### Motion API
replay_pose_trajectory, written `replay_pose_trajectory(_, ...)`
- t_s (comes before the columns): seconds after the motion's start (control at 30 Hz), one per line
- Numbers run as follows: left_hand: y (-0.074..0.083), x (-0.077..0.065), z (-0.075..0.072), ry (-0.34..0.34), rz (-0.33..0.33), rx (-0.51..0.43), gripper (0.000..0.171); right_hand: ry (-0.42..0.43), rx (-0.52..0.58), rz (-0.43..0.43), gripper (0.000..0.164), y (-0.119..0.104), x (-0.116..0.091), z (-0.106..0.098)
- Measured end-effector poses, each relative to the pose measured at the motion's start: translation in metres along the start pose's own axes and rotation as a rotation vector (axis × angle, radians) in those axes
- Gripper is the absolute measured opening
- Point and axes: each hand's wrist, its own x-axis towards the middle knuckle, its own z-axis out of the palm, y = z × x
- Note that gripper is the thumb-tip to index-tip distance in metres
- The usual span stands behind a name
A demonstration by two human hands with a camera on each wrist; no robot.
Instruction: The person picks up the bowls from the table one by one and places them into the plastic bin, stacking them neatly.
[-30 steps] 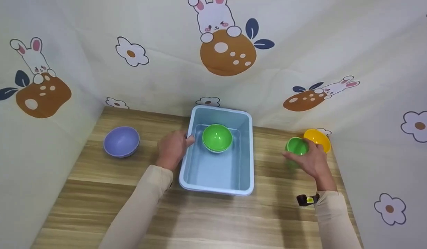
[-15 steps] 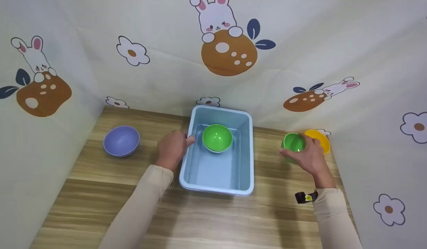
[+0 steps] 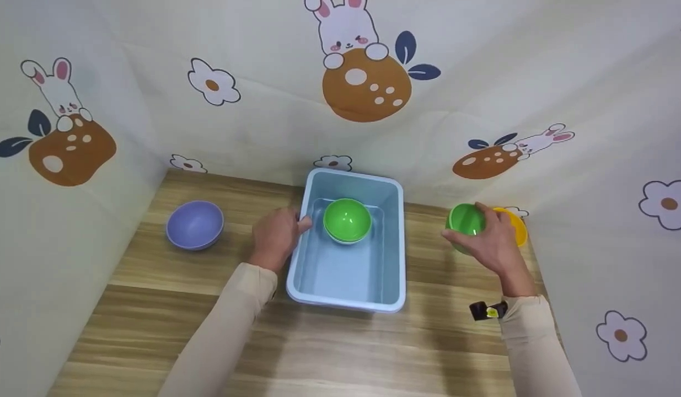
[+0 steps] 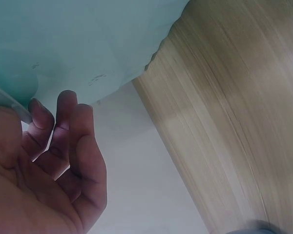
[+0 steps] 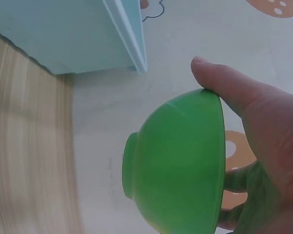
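My left hand (image 3: 277,237) grips the left rim of a light blue plastic basin (image 3: 401,248), thumb over the edge. In the left wrist view its curled fingers (image 4: 83,146) lie by the basin's outer wall (image 4: 97,44). My right hand (image 3: 497,245) holds a green bowl (image 3: 466,220) by its rim, right of the basin. In the right wrist view this bowl (image 5: 180,161) is tilted, thumb on the near rim and other fingers partly hidden behind it. Another green bowl (image 3: 347,219) sits inside the basin, with a paler edge showing beneath it.
A purple bowl (image 3: 194,225) stands on the wooden table (image 3: 362,353) at the left. Behind my right hand is a yellow bowl (image 3: 515,226), partly covered, near the right wall. Patterned cloth (image 3: 263,132) encloses the table's back and sides.
My right hand has lifted the green bowl and shifted it slightly left and back, away from the yellow bowl. The left hand and the basin have stayed in place.
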Motion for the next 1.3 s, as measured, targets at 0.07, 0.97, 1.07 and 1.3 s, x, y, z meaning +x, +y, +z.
replay_pose_trajectory(0.07,0.0,0.0,0.0,-0.002,-0.006,-0.009,0.031,0.006,-0.003,-0.004,0.112,-0.004,0.0,-0.001)
replay_pose_trajectory(0.97,-0.003,0.002,-0.002,0.021,-0.01,0.036,0.033,-0.045,0.042,-0.077,0.112,-0.061,0.007,-0.003)
replay_pose_trajectory(1.07,-0.003,0.001,-0.002,0.022,-0.016,0.04,0.033,-0.059,0.052,-0.076,0.115,-0.068,0.007,-0.002)
replay_pose_trajectory(1.3,0.001,0.001,0.001,0.042,-0.022,0.054,0.035,-0.084,0.084,-0.079,0.119,-0.084,0.007,0.005)
